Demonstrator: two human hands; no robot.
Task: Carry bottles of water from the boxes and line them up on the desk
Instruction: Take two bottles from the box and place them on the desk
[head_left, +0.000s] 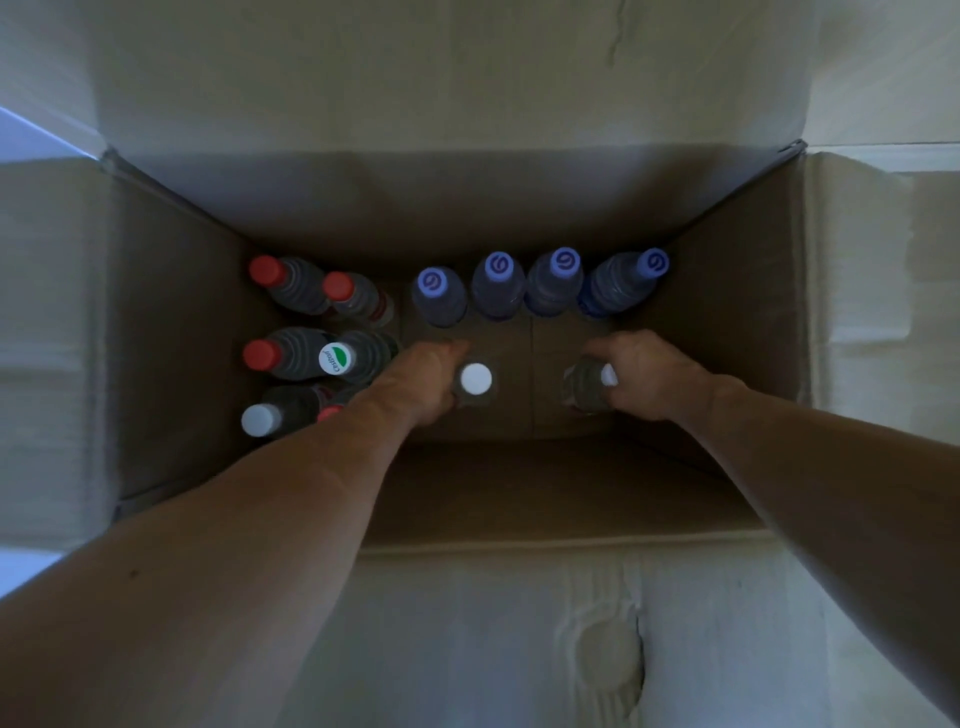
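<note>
Head view: both hands deep in box (171, 322). Left hand (423, 382) grips white-capped bottle (474, 382); right hand (647, 376) grips tilted bottle (586, 387). Full, heavy, slick plastic; grip body below shoulder.

Both arms reached down into an open cardboard box (182, 322). The left hand (423, 382) gripped a white-capped bottle (475, 379) standing upright, its fingers wrapped round the neck. The right hand (644, 376) held a second white-capped bottle (587, 384), which tilted toward the left hand. Beyond both hands, against the far wall, stood a row of four purple-capped bottles (497, 286). To the outer side of the left hand clustered red-capped bottles (267, 270), a bottle with a green-and-white printed cap (335, 358), and another white-capped one (260, 420) nearest the left forearm.
</note>
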